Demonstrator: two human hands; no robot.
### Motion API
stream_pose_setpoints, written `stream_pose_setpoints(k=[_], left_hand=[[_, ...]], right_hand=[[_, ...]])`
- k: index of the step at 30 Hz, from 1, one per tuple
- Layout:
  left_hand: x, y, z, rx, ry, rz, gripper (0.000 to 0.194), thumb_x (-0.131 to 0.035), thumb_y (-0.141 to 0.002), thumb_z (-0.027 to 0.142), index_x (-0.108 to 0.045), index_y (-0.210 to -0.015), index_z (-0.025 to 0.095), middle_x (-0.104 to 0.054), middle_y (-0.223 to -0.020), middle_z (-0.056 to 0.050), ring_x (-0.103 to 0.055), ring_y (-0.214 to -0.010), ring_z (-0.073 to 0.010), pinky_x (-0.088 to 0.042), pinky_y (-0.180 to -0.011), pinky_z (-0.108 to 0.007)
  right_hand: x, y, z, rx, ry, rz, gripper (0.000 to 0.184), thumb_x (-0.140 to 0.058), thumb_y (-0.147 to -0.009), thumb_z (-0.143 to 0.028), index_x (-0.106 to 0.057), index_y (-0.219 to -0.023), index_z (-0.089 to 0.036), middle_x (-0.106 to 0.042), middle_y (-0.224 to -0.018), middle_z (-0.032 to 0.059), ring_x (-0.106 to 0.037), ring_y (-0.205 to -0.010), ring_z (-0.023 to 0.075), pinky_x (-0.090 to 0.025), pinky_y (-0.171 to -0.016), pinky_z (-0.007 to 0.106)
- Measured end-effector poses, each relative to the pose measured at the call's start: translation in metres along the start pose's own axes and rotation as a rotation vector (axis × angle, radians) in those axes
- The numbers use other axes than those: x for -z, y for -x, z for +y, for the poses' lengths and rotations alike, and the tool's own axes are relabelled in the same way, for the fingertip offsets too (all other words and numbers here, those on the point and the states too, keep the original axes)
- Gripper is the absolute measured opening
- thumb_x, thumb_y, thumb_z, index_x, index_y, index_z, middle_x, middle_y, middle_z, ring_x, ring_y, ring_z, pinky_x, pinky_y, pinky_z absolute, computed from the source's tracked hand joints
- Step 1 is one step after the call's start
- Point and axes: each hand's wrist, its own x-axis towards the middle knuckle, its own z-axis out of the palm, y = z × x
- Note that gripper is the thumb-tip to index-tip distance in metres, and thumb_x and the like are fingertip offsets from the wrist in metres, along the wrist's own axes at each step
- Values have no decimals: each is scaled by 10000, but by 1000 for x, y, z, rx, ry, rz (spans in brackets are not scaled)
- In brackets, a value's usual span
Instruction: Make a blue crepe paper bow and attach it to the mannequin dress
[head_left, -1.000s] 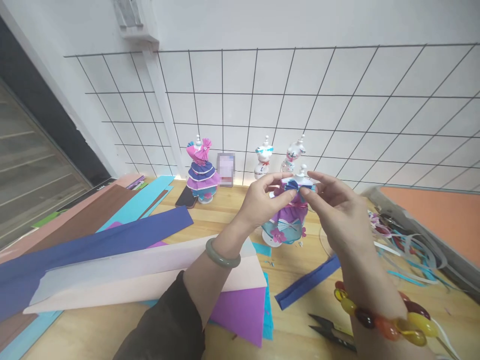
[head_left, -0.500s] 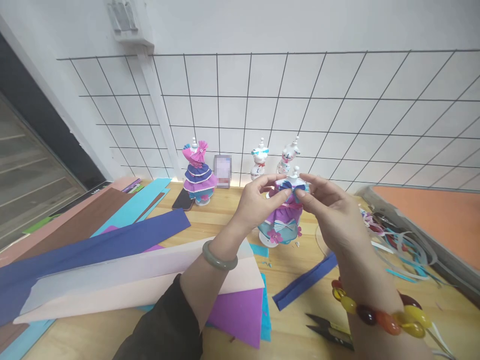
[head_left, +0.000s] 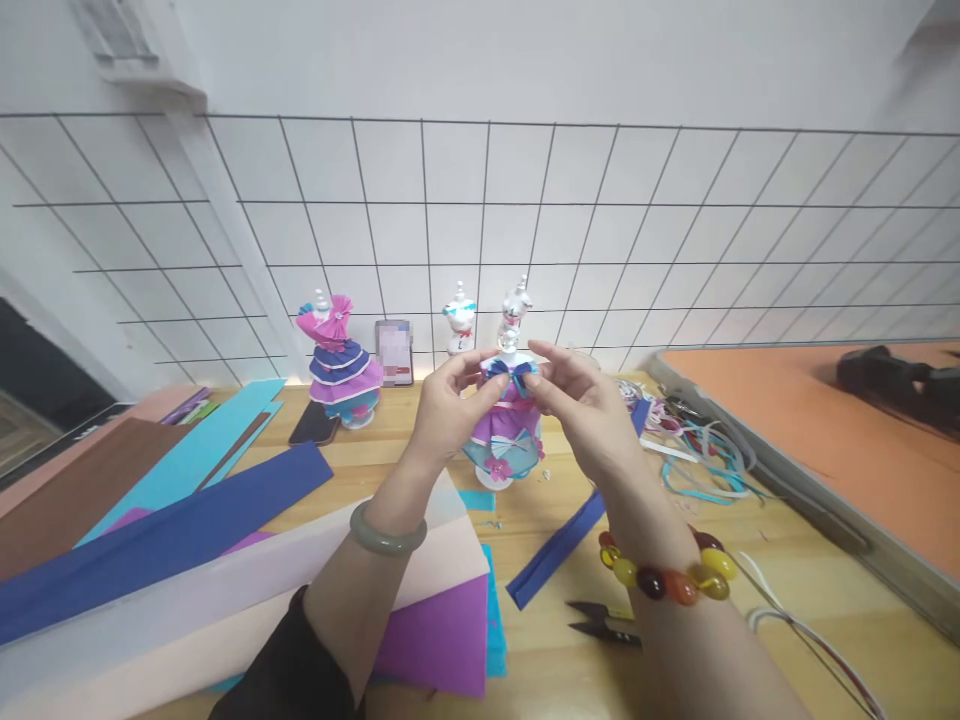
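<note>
A small dress form (head_left: 504, 432) in a purple and light-blue ruffled paper dress stands upright on its white base in front of me. Across its chest lies a dark blue bow (head_left: 512, 376). My left hand (head_left: 451, 408) pinches the bow's left side between thumb and fingers, while my right hand (head_left: 581, 405) does the same at the right side. Both thumbs face me; the fingertips behind the form are partly hidden. A folded dark blue paper strip (head_left: 555, 550) lies below my right hand, with black thread snips (head_left: 600, 620) partly covered by my right forearm.
Coloured paper sheets (head_left: 172, 520) spread over the left of the table. A finished-looking dressed form (head_left: 341, 365), a phone (head_left: 315, 424) and a propped card (head_left: 395, 352) stand or lie behind. Two white forms (head_left: 460, 318) are at the back. Ribbon scraps (head_left: 705, 450) lie right, beside an orange-surfaced tray (head_left: 787, 400).
My view has turned right, so everything appears shifted left and more of the orange surface shows. Both hands keep their pinch on the bow at the form's chest.
</note>
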Motion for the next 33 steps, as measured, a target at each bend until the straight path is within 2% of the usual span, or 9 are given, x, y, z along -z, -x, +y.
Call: stream_pose_setpoints(k=[4,8,11,14,17,20,22,25,33], left_hand=[[0,0,1,5,-2,-1,429,-665,-708,279,-564,-1114,186,-609,-1100,-83,-567,-996,-188,-445,-882,-329],[-1,-1,3,3,-3,-11,577,-664,-708,250,-462,-1246,199,-605,-1098,-85,-553,-1029,-180,-414,-935,-342],[-1,-1,4,-1,-21,-9,520,-656,-708,245,-511,-1204,191,-593,-1132,-89,-542,-1052,-185,-408,-942,-339],[0,0,4,9,-34,-26,408,-642,-715,260,-586,-1112,189,-595,-1135,-85,-539,-1052,-200,-430,-905,-336],[0,0,3,28,-27,-52,366,-640,-715,270,-606,-1071,189,-617,-1079,-81,-556,-1017,-205,-453,-860,-335],[0,1,2,25,-11,-61,362,-645,-713,272,-603,-1063,189,-622,-1051,-77,-564,-998,-200,-457,-847,-330],[0,1,2,18,-6,-66,356,-642,-717,275,-600,-1060,187,-618,-1055,-77,-563,-999,-199,-455,-848,-328],[-1,1,2,19,0,-77,352,-634,-726,275,-595,-1063,183,-614,-1072,-80,-561,-1003,-197,-449,-854,-324],[-3,1,4,4,36,-65,483,-640,-715,230,-537,-1186,198,-598,-1129,-88,-546,-1028,-182,-429,-896,-326]], right_hand=[[6,2,-8,-26,89,-8,379,-618,-758,-297,-570,-1120,-195,-531,-774,-7,-507,-674,108,-450,-614,269],[17,9,-23,10,170,46,390,-604,-773,-331,-564,-1132,-181,-513,-740,-13,-483,-614,94,-442,-581,255],[36,14,-35,19,267,95,394,-613,-765,-358,-581,-1118,-189,-526,-756,-2,-482,-599,93,-443,-566,250],[69,18,-37,-29,412,115,399,-634,-741,-398,-604,-1087,-202,-562,-781,10,-515,-620,102,-449,-559,243],[114,25,-22,-95,598,133,395,-618,-732,-461,-637,-1022,-194,-617,-800,28,-546,-639,120,-463,-571,256],[157,37,7,-201,867,99,448,-572,-732,-528,-655,-979,-163,-649,-712,41,-542,-547,138,-442,-488,274],[177,48,26,-171,1052,23,456,-509,-759,-546,-667,-919,-148,-639,-628,37,-551,-520,160,-428,-452,281],[192,63,48,-160,1128,-18,395,-516,-746,-528,-681,-797,-173,-608,-525,16,-531,-452,169,-413,-433,296],[202,81,73,-146,1216,-127,229,-513,-760,-389,-683,-739,-237,-679,-730,57,-600,-570,217,-448,-526,344]])
